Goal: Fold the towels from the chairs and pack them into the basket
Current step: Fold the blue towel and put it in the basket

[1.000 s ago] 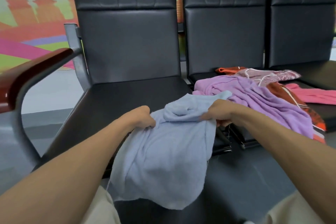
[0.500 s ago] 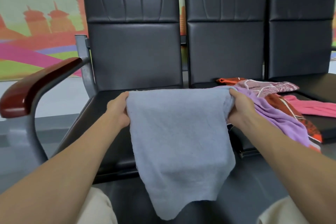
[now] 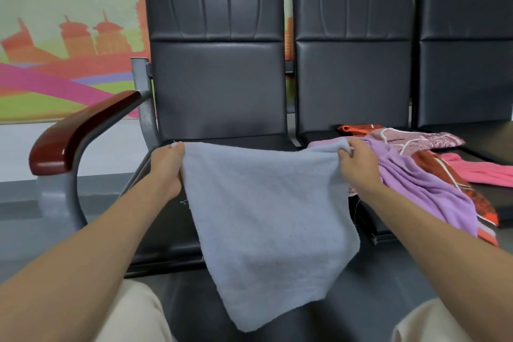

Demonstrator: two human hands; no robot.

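Far L: red-brown armrest (image 3: 83,130) on grey metal frame, painted wall behind. L chair (image 3: 216,78): black, seat mostly hidden by held cloth. L hand (image 3: 168,166): clenched on upper L corner of pale blue towel (image 3: 266,216). Towel held spread betw. both hands in front of L chair, top edge approx. level, lower part hanging free to a point betw. the knees. R hand (image 3: 358,166): pinching upper R corner of same towel. Just R of R hand: purple towel (image 3: 427,194) draped over front edge of mid chair (image 3: 352,64), lying over red patterned towel (image 3: 477,203). Further R: pink towel (image 3: 483,172) flat on seat
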